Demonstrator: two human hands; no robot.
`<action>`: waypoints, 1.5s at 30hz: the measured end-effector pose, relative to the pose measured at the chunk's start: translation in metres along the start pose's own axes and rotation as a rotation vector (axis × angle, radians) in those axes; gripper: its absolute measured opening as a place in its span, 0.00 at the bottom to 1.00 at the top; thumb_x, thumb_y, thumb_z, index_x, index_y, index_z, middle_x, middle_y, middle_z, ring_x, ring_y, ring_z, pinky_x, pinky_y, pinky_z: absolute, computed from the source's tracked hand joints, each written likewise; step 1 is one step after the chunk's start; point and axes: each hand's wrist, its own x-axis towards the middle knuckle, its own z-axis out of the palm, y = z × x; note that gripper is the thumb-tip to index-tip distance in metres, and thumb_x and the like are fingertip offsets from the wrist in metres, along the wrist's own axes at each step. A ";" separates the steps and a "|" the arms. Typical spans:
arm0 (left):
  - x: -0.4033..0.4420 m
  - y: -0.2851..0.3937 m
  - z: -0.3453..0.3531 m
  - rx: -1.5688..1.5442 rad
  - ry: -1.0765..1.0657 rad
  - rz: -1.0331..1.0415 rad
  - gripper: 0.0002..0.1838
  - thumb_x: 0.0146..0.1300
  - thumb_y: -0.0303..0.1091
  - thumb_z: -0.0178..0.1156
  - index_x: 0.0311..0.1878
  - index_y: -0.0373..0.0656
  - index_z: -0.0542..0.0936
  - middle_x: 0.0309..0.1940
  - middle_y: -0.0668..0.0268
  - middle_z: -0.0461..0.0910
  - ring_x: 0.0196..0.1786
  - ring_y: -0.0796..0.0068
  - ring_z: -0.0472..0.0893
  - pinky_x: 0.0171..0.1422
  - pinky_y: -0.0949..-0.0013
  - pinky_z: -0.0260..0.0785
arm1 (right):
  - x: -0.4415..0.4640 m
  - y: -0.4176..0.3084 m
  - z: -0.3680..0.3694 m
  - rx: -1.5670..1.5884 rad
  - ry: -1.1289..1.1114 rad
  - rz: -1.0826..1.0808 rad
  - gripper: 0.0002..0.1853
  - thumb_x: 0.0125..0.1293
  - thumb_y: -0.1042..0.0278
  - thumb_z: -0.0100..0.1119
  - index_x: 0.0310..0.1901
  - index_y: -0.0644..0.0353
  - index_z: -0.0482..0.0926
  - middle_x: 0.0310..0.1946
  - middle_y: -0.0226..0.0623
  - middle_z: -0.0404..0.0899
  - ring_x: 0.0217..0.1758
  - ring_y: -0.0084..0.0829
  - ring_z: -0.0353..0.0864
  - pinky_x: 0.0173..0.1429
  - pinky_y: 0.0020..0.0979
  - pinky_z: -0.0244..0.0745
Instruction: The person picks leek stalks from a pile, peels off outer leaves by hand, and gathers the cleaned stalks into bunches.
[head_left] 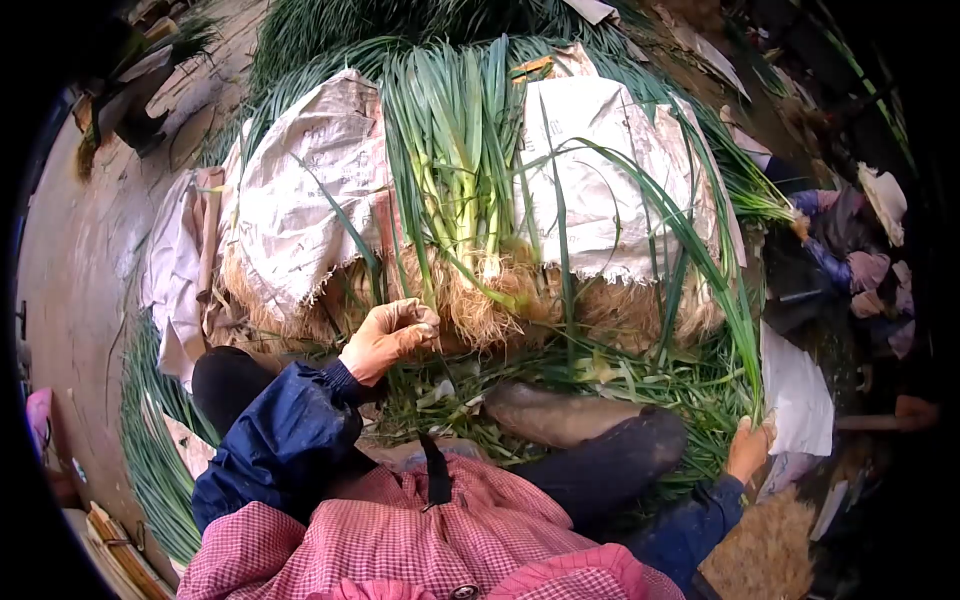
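Note:
In the head view my left hand [392, 338] is raised in front of the root ends of a bunch of long green plants with pale stems [465, 200], which look like green onions or garlic greens. Its thumb and fingers are pinched together, and what is between them, if anything, I cannot make out. Low on the right, my right hand [750, 448] is closed around the end of some long green leaves [728, 300]. These leaves arch up and back toward the bunch. Tangled tan roots [485, 305] hang at the bunch's near end.
White woven sacks [310, 180] cover the plants on both sides of the bunch. More greens [330, 40] are heaped behind. Loose leaf trimmings [450, 395] lie around my legs. At the right, another person [860, 250] holds a bundle of greens.

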 end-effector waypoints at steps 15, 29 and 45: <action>-0.068 -0.001 -0.008 0.015 -0.128 -0.038 0.10 0.62 0.28 0.58 0.46 0.40 0.73 0.36 0.75 0.72 0.39 0.87 0.70 0.46 0.80 0.65 | -0.008 -0.417 0.088 1.210 -0.980 -0.333 0.46 0.47 0.75 0.60 0.68 0.62 0.46 0.59 0.46 0.67 0.58 0.38 0.70 0.63 0.29 0.64; -0.092 -0.026 -0.011 -0.147 -0.060 -0.046 0.10 0.62 0.26 0.57 0.46 0.39 0.73 0.35 0.75 0.72 0.37 0.88 0.69 0.44 0.80 0.64 | -0.036 -0.518 0.085 0.482 -0.636 -0.691 0.34 0.57 0.47 0.56 0.57 0.66 0.67 0.47 0.56 0.73 0.53 0.46 0.72 0.64 0.41 0.62; -0.094 -0.027 0.015 -0.123 -0.079 -0.057 0.09 0.59 0.22 0.56 0.43 0.38 0.73 0.32 0.74 0.73 0.34 0.88 0.69 0.39 0.82 0.64 | 0.039 -0.068 0.166 -0.628 -1.225 -0.699 0.29 0.53 0.67 0.61 0.60 0.45 0.71 0.53 0.46 0.75 0.55 0.44 0.75 0.55 0.37 0.70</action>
